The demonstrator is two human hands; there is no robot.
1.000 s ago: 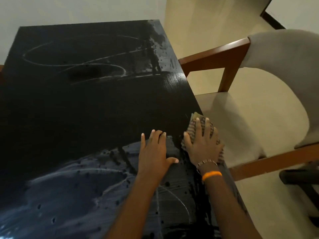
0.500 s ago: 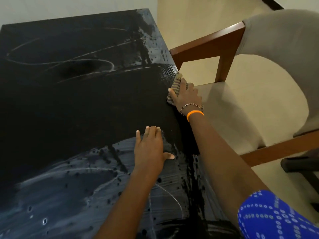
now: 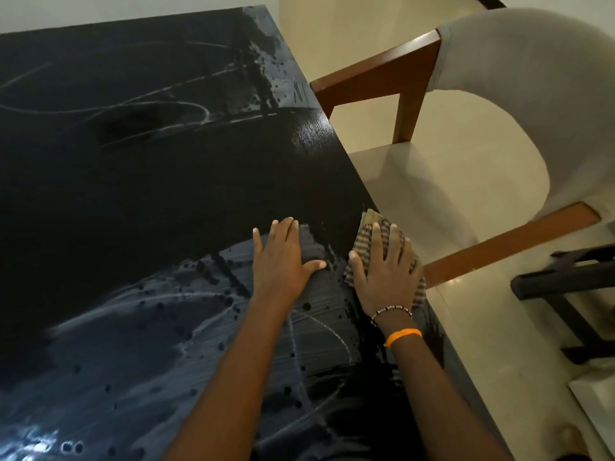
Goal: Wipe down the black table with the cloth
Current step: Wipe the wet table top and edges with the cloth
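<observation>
right fingers (image 3: 382,237) straight and a little spread, pressing flat on the cloth (image 3: 366,234), thumb out to the left along its near side. the right hand (image 3: 386,274) covers most of it, palm down. the cloth is striped, bunched, and sits right at the table's right edge, near the middle of that edge's length; a folded corner pokes out beyond the fingertips and a bit shows by the wrist. a beaded bracelet (image 3: 391,312) and an orange band (image 3: 402,336) ring the right wrist.

left fingers (image 3: 283,231) straight too, close together, thumb stretched out to the right toward the cloth. the left hand (image 3: 283,264) lies flat on the table (image 3: 149,194), just beside the right one, not touching the cloth. both forearms run in bare from the bottom of the view.

the table is black, and it fills the left and centre. a dark, clean-looking band crosses its middle. near the person the top is pale and smeary with streaks and dark spots; the left hand sits at the border of that patch. the far part carries thin white arcs and more speckle toward the far right corner.

to the right, a chair (image 3: 376,78) with wooden arms and pale upholstery stands close against the table's edge, seat level with the cloth. beyond it, a dark frame (image 3: 559,281) on the pale floor (image 3: 339,38); what it belongs to cannot be told.
</observation>
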